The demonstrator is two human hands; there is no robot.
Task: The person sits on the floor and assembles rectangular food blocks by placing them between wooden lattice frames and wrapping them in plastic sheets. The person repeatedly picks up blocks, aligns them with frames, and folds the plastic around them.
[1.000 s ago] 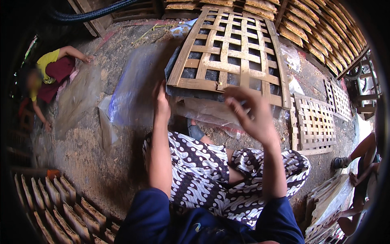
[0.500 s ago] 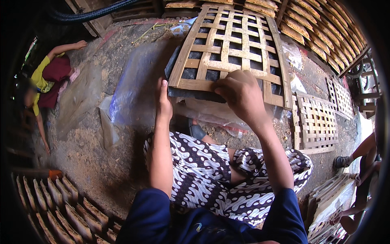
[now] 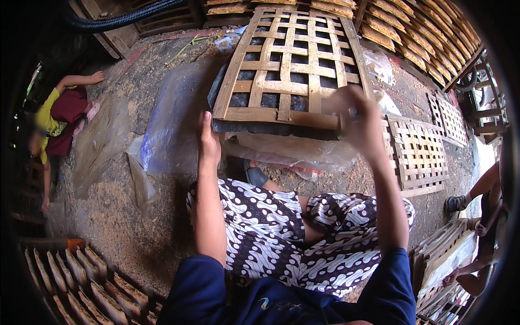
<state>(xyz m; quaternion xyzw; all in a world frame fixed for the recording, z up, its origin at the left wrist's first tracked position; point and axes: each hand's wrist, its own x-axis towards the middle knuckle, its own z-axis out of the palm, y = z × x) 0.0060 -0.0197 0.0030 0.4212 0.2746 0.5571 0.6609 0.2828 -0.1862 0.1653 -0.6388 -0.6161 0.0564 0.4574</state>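
Note:
A woven bamboo rack (image 3: 230,114) with a wooden frame lies over a dark flat sheet (image 3: 281,129) before me. My left hand (image 3: 208,143) is at their near left corner, thumb pointing up along the edge and fingers hidden behind or below; it appears to grip the rack there. Over the near right corner of the rack is my right hand (image 3: 358,122), smeared by motion, so its fingers cannot be made out. Translucent plastic sheeting (image 3: 287,151) shows under the near edge.
More lattice racks (image 3: 420,149) lie at the right. Racked slabs stand at the far right (image 3: 382,39) and lower left (image 3: 100,292). Blue-tinted plastic (image 3: 170,119) covers floor on the left. One person (image 3: 67,111) sits far left; another person's leg (image 3: 476,195) shows at right.
My right hand has moved right along the rack's near edge, from its middle to the right corner. My left hand stays at the left corner. The view has shifted slightly.

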